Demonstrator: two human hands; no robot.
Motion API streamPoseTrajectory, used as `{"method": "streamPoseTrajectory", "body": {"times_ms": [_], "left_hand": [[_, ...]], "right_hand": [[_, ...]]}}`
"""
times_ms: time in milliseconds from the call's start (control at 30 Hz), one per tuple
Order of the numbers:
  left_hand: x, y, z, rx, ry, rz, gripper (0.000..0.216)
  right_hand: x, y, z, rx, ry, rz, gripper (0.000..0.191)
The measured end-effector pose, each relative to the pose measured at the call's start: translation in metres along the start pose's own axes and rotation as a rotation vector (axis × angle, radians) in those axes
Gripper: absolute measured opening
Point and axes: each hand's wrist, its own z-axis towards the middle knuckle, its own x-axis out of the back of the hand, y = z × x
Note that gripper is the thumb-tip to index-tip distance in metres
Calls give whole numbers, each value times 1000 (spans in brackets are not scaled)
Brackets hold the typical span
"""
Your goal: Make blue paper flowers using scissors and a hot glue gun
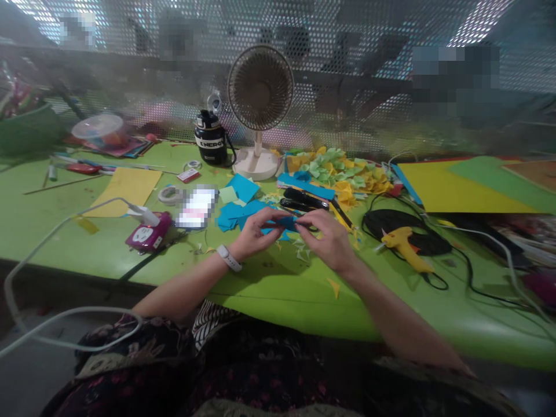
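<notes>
My left hand (256, 233) and my right hand (326, 236) meet over the green table (65, 243), both pinching a small piece of blue paper (287, 222) between the fingertips. A pale band sits on my left wrist. Just behind the hands lie more cut blue paper squares (240, 200) and a pair of black-handled scissors (304, 200). Small paper scraps lie scattered under and around the hands.
A yellow glue gun (406, 245) with a black cable lies right of my hands. A pile of yellow and green folded papers (343, 171), a small fan (259, 104), a black bottle (211, 139), a tape roll (170, 194), a phone (197, 207), a pink socket box (147, 234) and coloured sheets (460, 188) stand around.
</notes>
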Motion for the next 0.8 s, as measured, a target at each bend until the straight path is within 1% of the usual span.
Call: {"method": "streamPoseTrajectory", "body": {"times_ms": [100, 200, 467, 600, 700, 800], "left_hand": [[0, 1, -1, 8, -13, 9, 31], [0, 1, -1, 6, -31, 13, 26], [1, -1, 0, -23, -26, 42, 21], [1, 0, 0, -10, -24, 36, 18], [0, 1, 0, 9, -14, 28, 20], [-2, 0, -2, 11, 19, 53, 27]], "right_hand": [[0, -1, 0, 1, -9, 4, 12], [0, -2, 0, 6, -18, 9, 12], [1, -3, 0, 47, -13, -5, 9], [-1, 0, -1, 52, -6, 3, 9], [-2, 0, -1, 43, -1, 11, 10], [0, -2, 0, 18, 29, 20, 12]]}}
